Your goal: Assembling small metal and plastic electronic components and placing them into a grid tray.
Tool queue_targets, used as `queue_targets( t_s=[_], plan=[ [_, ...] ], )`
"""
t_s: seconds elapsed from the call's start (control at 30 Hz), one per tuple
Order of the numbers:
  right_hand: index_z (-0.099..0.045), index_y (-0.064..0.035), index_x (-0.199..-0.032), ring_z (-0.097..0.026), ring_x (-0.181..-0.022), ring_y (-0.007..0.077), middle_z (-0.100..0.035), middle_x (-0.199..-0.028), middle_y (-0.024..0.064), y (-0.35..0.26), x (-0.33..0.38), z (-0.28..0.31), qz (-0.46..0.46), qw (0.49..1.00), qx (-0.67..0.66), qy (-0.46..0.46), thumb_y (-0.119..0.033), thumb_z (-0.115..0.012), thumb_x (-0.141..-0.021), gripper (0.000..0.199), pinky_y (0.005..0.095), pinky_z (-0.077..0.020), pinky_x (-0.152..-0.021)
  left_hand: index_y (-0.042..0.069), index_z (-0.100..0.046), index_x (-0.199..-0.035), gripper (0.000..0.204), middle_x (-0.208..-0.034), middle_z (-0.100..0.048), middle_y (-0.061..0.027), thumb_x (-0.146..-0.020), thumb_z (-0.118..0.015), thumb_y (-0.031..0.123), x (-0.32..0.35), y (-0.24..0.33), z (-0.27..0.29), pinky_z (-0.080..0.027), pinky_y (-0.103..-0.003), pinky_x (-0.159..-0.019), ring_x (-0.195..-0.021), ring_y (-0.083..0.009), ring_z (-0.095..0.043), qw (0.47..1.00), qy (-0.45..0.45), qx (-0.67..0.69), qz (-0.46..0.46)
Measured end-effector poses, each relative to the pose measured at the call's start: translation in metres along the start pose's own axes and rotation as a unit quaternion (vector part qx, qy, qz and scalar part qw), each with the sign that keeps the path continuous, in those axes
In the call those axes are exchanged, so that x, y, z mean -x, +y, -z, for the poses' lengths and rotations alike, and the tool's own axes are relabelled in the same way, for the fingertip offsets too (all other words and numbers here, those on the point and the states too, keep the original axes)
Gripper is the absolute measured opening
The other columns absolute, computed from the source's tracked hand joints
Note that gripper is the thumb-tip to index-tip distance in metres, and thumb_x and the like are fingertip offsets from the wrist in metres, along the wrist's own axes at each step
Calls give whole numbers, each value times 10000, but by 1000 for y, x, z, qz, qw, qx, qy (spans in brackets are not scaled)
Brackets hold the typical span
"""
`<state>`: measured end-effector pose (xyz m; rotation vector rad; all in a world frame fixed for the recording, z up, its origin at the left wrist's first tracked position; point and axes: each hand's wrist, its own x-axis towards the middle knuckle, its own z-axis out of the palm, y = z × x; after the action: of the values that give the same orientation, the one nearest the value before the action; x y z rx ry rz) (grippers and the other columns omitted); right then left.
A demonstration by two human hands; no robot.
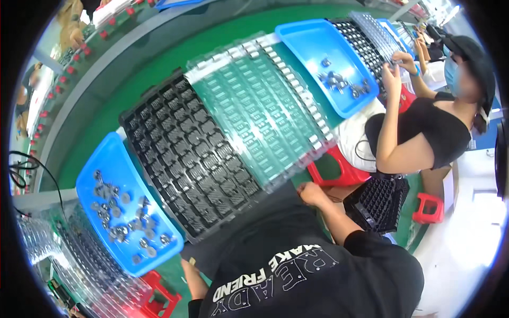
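1. Head view, nearest: the right hand [312,193] rests just beside the near corner of the clear tray [260,114]. Its fingers are curled in; whether they pinch anything cannot be told.
2. Only the forearm of the left hand shows, at the lower edge. The hand itself is hidden, so its finger state is unknown.
3. The black tray [188,159] lies on the green belt [159,69], touching the clear tray and partly under its edge. It is a thin moulded grid of pockets and is probably light and flexible. It is best gripped at the rim with support underneath, since tilting could spill the seated parts.
4. The clear tray looks thinner and likely flexes and slips more easily.
5. At the left, the blue tray [93,169] holds loose metal parts [119,212]. These are small, hard and prone to rolling.
6. Farther right, a co-worker's hands [395,69] work at another tray.
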<state>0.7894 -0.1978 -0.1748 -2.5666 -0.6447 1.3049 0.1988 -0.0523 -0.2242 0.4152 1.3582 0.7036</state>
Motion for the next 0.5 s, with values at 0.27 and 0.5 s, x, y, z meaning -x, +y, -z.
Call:
queue_targets(
  t_s=[0.27, 0.5],
  plan=[
    [-676, -12, -979, -649, -740, 133, -707, -818, 79, -136, 136, 171, 300, 906, -85, 287, -136, -760, -855, 195, 296, -514, -676, 5, -705, -1095, 306, -1129, -700, -244, -959, -592, 256, 149, 132, -127, -515, -462, -949, -1083, -406, -666, 675, 173, -699, -161],
    [-634, -37, -885, -599, -677, 162, -628, -725, 51, -128, 93, 210, 209, 920, 10, 330, -222, -808, -794, 270, 347, -501, -661, 7, -703, -1064, 147, -890, -702, -27, -940, -674, 81, 236, 221, -245, -512, -265, -762, -829, -78, -627, 833, -162, -472, -236]
  ],
)
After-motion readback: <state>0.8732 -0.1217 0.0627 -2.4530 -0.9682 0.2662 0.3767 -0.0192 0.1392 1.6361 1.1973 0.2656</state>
